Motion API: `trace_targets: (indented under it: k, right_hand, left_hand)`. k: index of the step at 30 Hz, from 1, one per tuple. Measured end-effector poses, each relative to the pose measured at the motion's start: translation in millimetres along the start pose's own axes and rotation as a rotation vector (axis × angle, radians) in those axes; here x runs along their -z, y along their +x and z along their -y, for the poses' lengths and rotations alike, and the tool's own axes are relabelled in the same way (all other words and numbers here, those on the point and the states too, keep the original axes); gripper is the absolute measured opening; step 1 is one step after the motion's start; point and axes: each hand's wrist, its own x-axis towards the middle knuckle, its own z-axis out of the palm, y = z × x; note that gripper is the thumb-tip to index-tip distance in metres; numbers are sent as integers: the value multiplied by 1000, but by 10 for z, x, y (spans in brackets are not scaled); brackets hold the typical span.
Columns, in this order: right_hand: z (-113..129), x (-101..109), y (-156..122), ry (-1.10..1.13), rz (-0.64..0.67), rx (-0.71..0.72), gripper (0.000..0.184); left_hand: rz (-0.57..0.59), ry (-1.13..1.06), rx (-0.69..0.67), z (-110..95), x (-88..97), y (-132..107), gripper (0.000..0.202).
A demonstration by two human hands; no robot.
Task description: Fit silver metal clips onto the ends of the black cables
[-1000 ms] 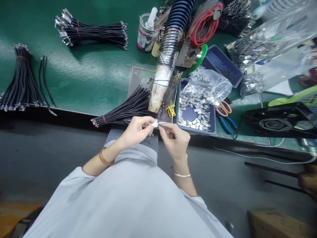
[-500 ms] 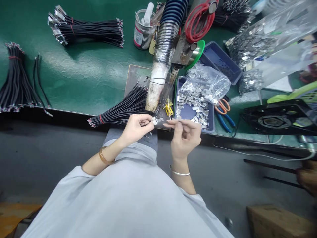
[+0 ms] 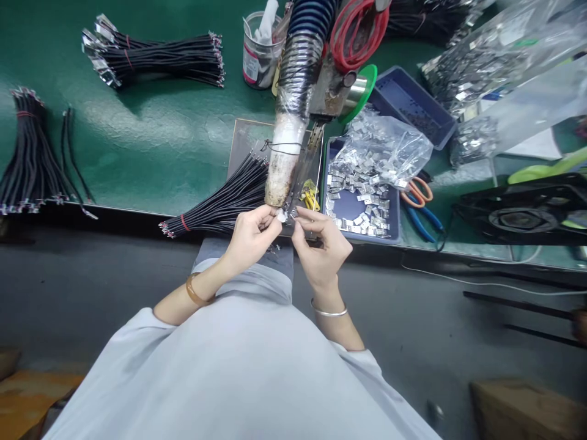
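My left hand (image 3: 251, 237) and my right hand (image 3: 321, 243) meet at the bench's front edge, both with fingers pinched. Between their fingertips sits a small metal clip (image 3: 281, 214), held by the left hand; what the right hand pinches is too small to name. Just behind them lies a bundle of black wires (image 3: 224, 205) tied with a red band, fanned out on a grey plate (image 3: 245, 140). A blue tray (image 3: 394, 232) of several loose metal clips stands right of my right hand.
A ribbed hose with a taped white end (image 3: 287, 153) hangs over the plate. More tied wire bundles lie at the far left (image 3: 32, 159) and back left (image 3: 156, 58). Orange and blue scissors (image 3: 419, 201), a bag of clips (image 3: 380, 146), a jar (image 3: 257, 55) and a black fan (image 3: 523, 214) crowd the right.
My right hand went out to the right toward the blue tray, then came back to meet the left hand at the clip. The left hand stayed in place.
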Motion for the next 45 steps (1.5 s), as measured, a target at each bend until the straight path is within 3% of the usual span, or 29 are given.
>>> trace_targets:
  k: [13,20,24,26,27,30,32,34,37,39,42,45]
  right_hand:
    - [77,54,39,-14,36,5,15]
    - [57,97,-7,-5,81,6,17]
    - [40,134,-8,61,97,-104,10]
    - [33,164,28,102,16,-155,5]
    - [34,189,58,104,-88,-126,5]
    - [57,316,171,46,-512,108,7]
    - [64,443,236,-27,-588,149,5]
    - [14,579,278,-124,-387,-15,8]
    - [-241,727,333,-292,-51,-297,8]
    - [-513,770,389,-417,56,-320,14]
    - [-916,769,491,-517,230,-291,15]
    - [-1148,733,562,-575,321,-254,17]
  left_hand:
    - [-27,15,-30,-41,-3,-37,19]
    - [-10,39,20,-21,-24,-53,19]
    - [4,98,4,-20,-21,-62,19]
    - [39,138,-28,-24,0,-78,18]
    - [70,162,-59,-24,17,-91,18]
    - [203,231,-202,-5,95,-146,17]
    - [256,236,-279,32,156,-185,16]
    - [231,217,-325,86,210,-205,16]
    - [94,308,-454,177,256,-168,17]
    - [35,507,-557,231,254,-100,20]
    - [64,820,-586,290,206,18,29]
    - [85,916,-591,327,152,90,31]
